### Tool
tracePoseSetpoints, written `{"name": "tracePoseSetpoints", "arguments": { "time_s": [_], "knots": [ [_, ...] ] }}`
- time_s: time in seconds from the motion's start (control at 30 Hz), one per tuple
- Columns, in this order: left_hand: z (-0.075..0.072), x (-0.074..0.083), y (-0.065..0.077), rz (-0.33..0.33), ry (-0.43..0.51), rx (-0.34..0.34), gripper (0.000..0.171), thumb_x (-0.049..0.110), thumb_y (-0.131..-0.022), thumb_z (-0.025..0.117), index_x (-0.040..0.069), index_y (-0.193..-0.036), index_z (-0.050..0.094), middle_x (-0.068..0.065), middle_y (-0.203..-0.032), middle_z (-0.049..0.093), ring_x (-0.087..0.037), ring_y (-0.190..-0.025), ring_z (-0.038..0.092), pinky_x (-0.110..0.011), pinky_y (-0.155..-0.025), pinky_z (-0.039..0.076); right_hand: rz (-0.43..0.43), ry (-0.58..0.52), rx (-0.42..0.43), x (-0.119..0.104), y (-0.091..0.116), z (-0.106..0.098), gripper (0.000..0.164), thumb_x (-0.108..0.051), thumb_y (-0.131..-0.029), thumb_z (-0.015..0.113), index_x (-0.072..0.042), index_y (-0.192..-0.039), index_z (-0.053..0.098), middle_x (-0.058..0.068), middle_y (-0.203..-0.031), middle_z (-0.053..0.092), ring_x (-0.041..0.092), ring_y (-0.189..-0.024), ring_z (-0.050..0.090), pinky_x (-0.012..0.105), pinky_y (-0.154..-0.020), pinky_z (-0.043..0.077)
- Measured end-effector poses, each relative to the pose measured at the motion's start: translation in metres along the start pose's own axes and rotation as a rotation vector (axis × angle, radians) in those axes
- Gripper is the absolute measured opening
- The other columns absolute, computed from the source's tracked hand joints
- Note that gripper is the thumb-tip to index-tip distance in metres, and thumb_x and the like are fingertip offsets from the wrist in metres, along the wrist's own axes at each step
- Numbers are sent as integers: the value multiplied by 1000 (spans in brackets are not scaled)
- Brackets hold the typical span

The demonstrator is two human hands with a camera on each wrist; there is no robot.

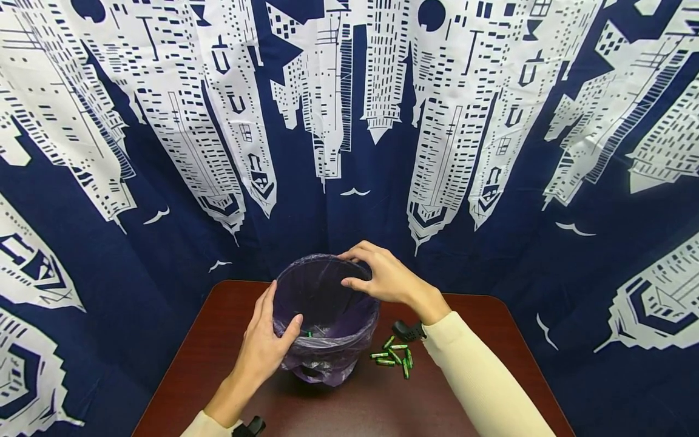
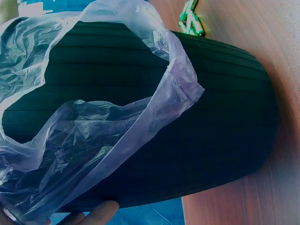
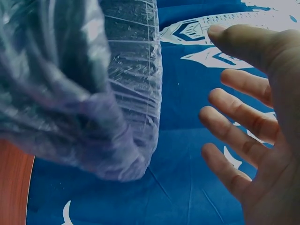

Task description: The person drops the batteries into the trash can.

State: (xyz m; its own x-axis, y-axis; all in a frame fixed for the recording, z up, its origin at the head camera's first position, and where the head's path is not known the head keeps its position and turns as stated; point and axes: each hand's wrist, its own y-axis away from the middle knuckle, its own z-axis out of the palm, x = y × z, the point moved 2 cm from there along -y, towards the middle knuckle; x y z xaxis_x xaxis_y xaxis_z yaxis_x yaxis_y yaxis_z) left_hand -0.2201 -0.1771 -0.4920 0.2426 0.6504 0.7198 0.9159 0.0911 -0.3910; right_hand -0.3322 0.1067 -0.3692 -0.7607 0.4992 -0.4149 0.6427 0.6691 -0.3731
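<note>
In the head view a dark trash can (image 2: 225,122) stands upright on the table. A thin translucent purple trash bag (image 1: 327,358) lines it and folds down over the rim, hanging loosely with a gap in the left wrist view. My left hand (image 1: 266,340) is at the can's left side, fingers straight along the outside and thumb over the front rim. My right hand (image 1: 390,276) hovers at the back right rim with fingers spread, apart from the bag in the right wrist view. Inside the bag a small green item (image 1: 309,334) shows, mostly hidden by the rim.
Several green batteries (image 1: 395,355) lie loosely on the reddish-brown table (image 1: 437,388), right of the can. A dark blue curtain (image 1: 349,224) with white buildings hangs close behind the table and at both sides. Black wrist straps (image 1: 406,331) sit on both wrists.
</note>
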Motion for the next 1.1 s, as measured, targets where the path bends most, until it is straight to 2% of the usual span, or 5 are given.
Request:
{"name": "tracePoseSetpoints", "arguments": {
  "time_s": [0.23, 0.4, 0.73, 0.93, 1.1],
  "knots": [
    [2, -1, -2, -11, 3, -1, 100, 48, -106, 79, 19, -187, 27, -13, -190, 37, -50, -166, 53, -81, -124, 49, -22, -18, 59, 7, 15, -5, 45, -21, -103, 91, -7, -144, 80, 13, -139, 78, 36, -125, 76, 57, -112, 64],
    [2, -2, -1, -17, 8, -8, 101, 47, -106, 79, 20, -187, 26, -14, -190, 36, -51, -166, 52, -83, -124, 48, -16, -21, 64, 13, 26, -5, 45, -20, -102, 92, -6, -143, 80, 13, -139, 78, 35, -127, 79, 55, -114, 64],
    [2, -2, -1, -15, 4, -5, 100, 48, -106, 79, 20, -187, 27, -14, -189, 37, -51, -165, 54, -82, -124, 49, 37, 10, 102, 28, 55, -7, 44, -21, -103, 92, -10, -144, 81, 7, -140, 78, 30, -124, 77, 54, -110, 65],
    [2, -3, -1, -14, 0, -3, 101, 48, -106, 79, 21, -187, 26, -14, -189, 38, -50, -165, 55, -80, -124, 50, 63, 18, 147, 44, 75, -4, 40, -22, -103, 92, -16, -141, 81, 1, -139, 79, 26, -123, 80, 54, -108, 66],
    [1, -4, 0, -13, -3, 2, 101, 48, -105, 79, 20, -187, 27, -14, -189, 39, -50, -164, 57, -80, -124, 51, 82, 26, 165, 57, 92, -2, 40, -21, -103, 92, -18, -141, 81, 1, -137, 80, 26, -120, 82, 56, -104, 67]
  ]
}}
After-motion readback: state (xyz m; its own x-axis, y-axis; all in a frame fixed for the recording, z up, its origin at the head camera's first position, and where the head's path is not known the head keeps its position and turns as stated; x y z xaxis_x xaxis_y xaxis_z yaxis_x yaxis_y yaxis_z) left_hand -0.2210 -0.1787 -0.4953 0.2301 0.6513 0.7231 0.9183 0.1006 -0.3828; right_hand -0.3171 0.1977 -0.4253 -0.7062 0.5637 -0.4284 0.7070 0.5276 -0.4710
